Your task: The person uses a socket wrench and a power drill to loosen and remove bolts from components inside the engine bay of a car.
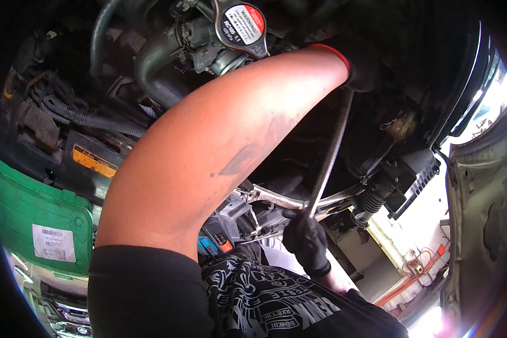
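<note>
My left arm reaches across the engine bay. Its hand, in a dark glove with a red cuff, is at the upper right, and shadow hides its fingers. A long, slim silvery metal bar slants down from just under that glove. Around the bar's lower end my black-gloved right hand is closed, close to the front of my shirt. The upper end of the bar disappears in the dark beside my left hand, so whether that hand grips it does not show.
A radiator cap with a warning label sits above my forearm, beside thick black hoses. Corrugated tubing runs at left. A green plastic case stands lower left. A blue-and-black device lies by my shirt; a body panel stands right.
</note>
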The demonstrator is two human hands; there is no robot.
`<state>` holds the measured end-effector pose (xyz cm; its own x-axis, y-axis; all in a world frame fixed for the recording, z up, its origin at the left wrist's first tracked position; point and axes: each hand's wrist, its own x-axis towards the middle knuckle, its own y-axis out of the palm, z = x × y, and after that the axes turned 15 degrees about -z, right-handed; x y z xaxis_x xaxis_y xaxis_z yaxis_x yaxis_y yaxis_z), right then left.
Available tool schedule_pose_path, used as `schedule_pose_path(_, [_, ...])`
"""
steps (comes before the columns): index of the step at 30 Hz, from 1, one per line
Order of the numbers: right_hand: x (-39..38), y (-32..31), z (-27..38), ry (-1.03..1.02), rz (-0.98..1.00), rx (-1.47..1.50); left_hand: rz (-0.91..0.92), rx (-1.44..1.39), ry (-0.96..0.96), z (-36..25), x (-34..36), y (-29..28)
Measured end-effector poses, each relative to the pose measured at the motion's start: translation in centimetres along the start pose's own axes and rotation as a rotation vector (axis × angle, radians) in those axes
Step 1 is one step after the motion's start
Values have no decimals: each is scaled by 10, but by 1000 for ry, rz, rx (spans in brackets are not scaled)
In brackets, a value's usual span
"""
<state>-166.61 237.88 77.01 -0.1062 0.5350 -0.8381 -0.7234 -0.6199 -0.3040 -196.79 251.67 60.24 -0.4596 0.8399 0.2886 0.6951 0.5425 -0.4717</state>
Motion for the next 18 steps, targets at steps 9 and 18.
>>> schedule_pose_path(9, [-27,-13,55,149,-64,72,-3,5,-8,-12,12,11])
schedule_pose_path(18, [-23,-49,59,400,-219,574,-138,-97,-231,-12,1,16])
